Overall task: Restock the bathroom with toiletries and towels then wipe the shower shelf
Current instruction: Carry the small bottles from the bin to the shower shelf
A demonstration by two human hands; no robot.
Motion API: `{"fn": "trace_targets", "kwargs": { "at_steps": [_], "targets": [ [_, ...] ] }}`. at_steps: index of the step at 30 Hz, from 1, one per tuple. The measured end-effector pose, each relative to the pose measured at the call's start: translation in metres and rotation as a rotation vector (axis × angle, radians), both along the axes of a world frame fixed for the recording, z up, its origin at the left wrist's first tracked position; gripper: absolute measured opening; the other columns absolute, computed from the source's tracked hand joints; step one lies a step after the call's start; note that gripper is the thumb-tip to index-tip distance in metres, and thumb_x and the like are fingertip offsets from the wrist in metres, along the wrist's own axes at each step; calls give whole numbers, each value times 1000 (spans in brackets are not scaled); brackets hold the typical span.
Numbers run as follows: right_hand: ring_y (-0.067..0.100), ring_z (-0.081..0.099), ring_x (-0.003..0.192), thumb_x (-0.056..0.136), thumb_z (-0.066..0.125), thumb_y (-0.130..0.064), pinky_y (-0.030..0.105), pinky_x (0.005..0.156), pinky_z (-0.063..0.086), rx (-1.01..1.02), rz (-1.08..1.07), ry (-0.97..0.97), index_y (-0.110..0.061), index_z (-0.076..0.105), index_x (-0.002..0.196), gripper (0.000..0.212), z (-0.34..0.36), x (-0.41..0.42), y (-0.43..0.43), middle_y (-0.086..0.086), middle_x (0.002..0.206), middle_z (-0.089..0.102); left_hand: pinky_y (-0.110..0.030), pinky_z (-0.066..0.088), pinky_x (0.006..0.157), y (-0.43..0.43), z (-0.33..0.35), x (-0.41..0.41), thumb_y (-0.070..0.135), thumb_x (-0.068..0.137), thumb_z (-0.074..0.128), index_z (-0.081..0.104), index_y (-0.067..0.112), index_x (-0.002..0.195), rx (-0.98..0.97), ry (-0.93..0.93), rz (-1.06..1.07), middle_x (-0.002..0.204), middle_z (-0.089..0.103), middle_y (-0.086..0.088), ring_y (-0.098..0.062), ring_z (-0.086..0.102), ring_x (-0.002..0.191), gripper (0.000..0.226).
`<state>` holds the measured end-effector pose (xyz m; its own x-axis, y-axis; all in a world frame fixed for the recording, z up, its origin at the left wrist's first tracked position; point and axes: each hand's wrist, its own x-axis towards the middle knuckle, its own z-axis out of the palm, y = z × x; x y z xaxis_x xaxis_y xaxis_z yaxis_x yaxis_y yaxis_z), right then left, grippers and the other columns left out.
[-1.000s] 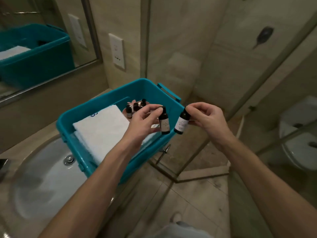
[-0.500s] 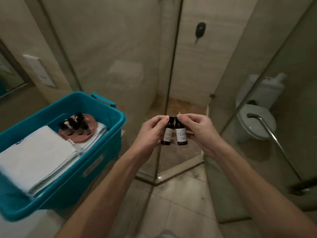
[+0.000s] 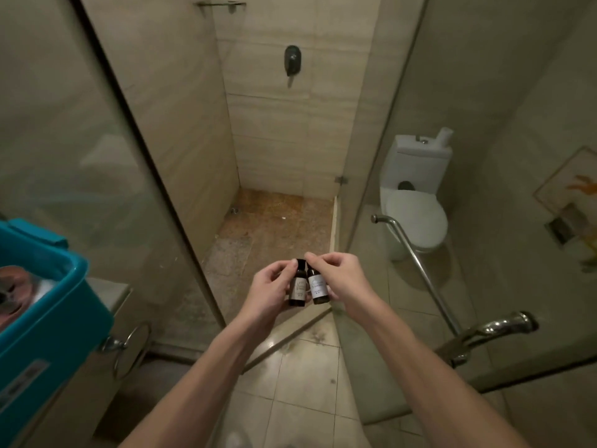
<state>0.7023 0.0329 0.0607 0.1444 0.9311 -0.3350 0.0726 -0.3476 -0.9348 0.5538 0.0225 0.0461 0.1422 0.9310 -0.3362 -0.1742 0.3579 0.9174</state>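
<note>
The shower point(image 3: 277, 227) fills the centre of the frame: tiled walls, brown speckled floor, open entrance facing the camera.

A glass panel point(image 3: 80, 156) covers the left third of the frame. A glass door point(image 3: 403, 130) stands on the right of the entrance.

A teal bin point(image 3: 55, 318) sits at the lower left edge, partly cut off by the frame. It holds a reddish tray point(image 3: 14, 282) and something white; the contents are too blurred to identify.

A white toilet point(image 3: 416, 218), lid closed, is right of centre, seen through the glass door.

A metal bar point(image 3: 416, 263) runs diagonally on the glass door, from below the toilet to a lever handle point(image 3: 494, 331) at the lower right.

Both forearms enter from the bottom edge and meet at lower centre, in front of the shower entrance.

- Left hand point(image 3: 268, 295): fingers and thumb curled round the left bottle point(image 3: 298, 287).
- Right hand point(image 3: 345, 279): thumb and forefinger pinch the top of the right bottle point(image 3: 318, 286); the remaining fingers are curled.

A ring point(image 3: 132, 347) hangs on the cabinet front below the bin.

The shelf point(image 3: 221, 4) is at the top edge, in the left rear corner of the shower. A dark valve point(image 3: 292, 61) is on the rear wall, upper centre.

The two bottles are dark with pale labels, upright, side by side and touching, held in the air well below the shelf.
</note>
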Motion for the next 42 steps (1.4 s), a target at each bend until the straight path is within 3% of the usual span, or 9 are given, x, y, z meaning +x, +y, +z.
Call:
{"fn": "trace_targets", "kwargs": {
  "at_steps": [5,10,15,21,28,31,36,39,42],
  "targets": [
    [19,69,70,88,75,-32,31,59,56,-40,-6,67,-6,75,92,26,-9,23,40,10,81,74,-46,59,82,44,-7,23,33,100,59,74,10,107,-7,24,-30,102,76,-18,-28,72,88,28],
    [34,75,87,88,76,-22,46,81,62,-50,-10,136,1,74,98,25,-14,38,109,21,93,76,-32,56,68,119,-14,35,33,100,59,74,5,104,-31,-2,-14,100,75,-22,-26,69,80,32],
    [31,73,84,87,77,-18,41,79,59,-120,-59,168,2,73,99,23,-18,47,191,21,97,76,-27,52,59,211,-25,45,34,99,59,72,4,107,-52,-6,-69,92,72,-16,-22,65,78,33],
    [23,66,73,89,76,-30,40,66,59,-152,-61,122,-18,72,95,14,-9,37,296,8,86,72,-26,52,59,309,-15,43,30,99,60,72,13,104,-58,-33,-30,88,70,-5,-16,64,76,22],
    [14,64,65,90,73,-34,29,51,55,-66,-19,122,-13,72,105,26,6,3,415,5,88,71,-21,52,55,420,12,17,28,98,61,69,14,110,-69,-34,82,84,69,-1,-7,62,62,20],
    [15,65,65,91,73,-32,27,53,52,2,-10,156,-10,72,104,26,20,-13,468,8,86,72,-20,53,55,467,34,2,25,98,62,67,16,111,-40,-44,114,88,68,-2,-6,62,63,16],
    [24,66,82,91,72,-33,32,62,48,40,78,240,-7,74,95,26,54,-35,560,14,90,74,-18,50,54,550,77,-21,22,98,62,68,8,116,79,-32,181,94,69,-6,-9,62,66,23],
    [19,68,77,92,71,-31,29,59,49,50,138,276,-10,72,91,22,77,-47,616,11,89,74,-24,50,61,605,95,-35,25,97,63,69,8,115,115,-13,211,96,69,-8,-13,62,72,25],
    [20,69,76,91,72,-31,30,61,53,77,191,294,-7,72,91,24,95,-56,680,15,92,75,-22,52,57,664,108,-46,26,96,66,68,8,116,170,23,236,92,69,-4,-10,63,67,27]
  ]
}}
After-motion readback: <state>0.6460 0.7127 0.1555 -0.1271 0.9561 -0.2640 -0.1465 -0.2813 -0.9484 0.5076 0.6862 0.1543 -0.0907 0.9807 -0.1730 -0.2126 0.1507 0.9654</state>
